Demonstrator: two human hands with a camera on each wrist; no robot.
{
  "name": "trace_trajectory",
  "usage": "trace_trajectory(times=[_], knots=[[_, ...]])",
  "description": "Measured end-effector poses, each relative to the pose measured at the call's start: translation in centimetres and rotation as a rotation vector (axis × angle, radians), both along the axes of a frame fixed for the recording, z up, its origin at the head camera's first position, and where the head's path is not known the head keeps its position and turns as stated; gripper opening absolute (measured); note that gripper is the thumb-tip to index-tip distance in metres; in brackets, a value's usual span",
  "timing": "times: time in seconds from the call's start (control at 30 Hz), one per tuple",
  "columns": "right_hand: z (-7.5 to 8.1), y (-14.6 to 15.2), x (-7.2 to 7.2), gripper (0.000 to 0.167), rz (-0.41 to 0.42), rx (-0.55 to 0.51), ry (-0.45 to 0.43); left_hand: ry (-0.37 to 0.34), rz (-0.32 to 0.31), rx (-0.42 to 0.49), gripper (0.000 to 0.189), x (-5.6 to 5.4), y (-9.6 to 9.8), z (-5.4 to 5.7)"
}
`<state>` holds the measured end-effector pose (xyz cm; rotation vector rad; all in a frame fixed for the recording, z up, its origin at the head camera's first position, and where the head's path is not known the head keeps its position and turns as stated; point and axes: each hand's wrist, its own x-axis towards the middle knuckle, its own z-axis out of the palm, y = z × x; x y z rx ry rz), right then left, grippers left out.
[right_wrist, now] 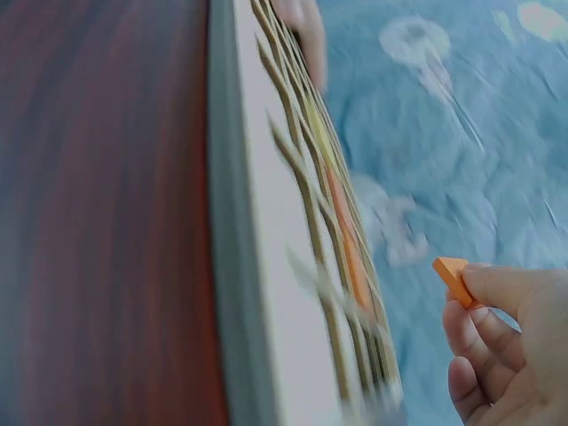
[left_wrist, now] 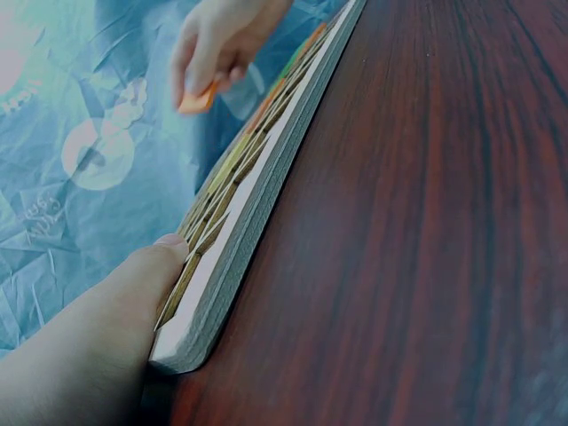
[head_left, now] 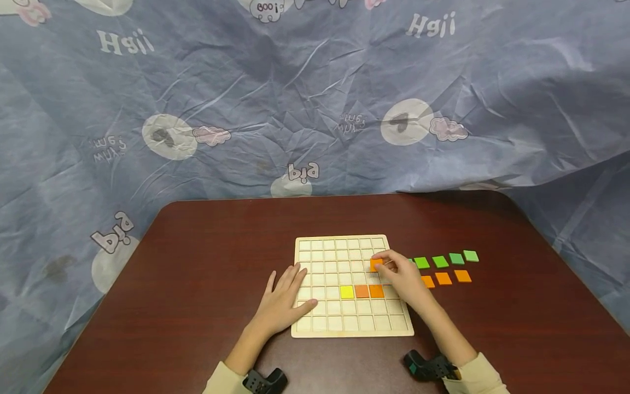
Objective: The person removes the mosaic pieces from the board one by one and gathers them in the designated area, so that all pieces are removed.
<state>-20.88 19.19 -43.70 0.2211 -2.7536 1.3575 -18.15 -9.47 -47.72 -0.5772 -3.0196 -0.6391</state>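
Observation:
A pale wooden grid board lies on the table. One yellow tile and two orange tiles sit side by side in one of its rows. My right hand pinches another orange tile between thumb and fingers, over the board's right part. In the right wrist view that held tile is raised above the board surface. My left hand rests at the board's left edge with fingers spread, its thumb lying on the rim.
Right of the board are a row of several green tiles and a row of orange tiles, partly hidden by my right hand. The dark red table ends at a blue patterned cloth. Both wrists wear black cameras.

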Motion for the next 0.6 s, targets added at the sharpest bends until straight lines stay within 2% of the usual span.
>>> trace_trajectory(times=[0.27, 0.37, 0.6], knots=[[0.8, 7.9, 1.0, 0.025, -0.147, 0.145, 0.141, 0.004, 0.001, -0.006, 0.077, -0.2, -0.1, -0.2], [0.8, 10.4, 1.5, 0.025, -0.223, 0.164, 0.179, 0.008, 0.000, -0.008, 0.077, -0.2, -0.1, -0.2], [-0.3, 15.0, 2.4, 0.030, -0.365, 0.138, 0.182, 0.001, 0.003, -0.011, 0.077, -0.2, -0.1, -0.3]])
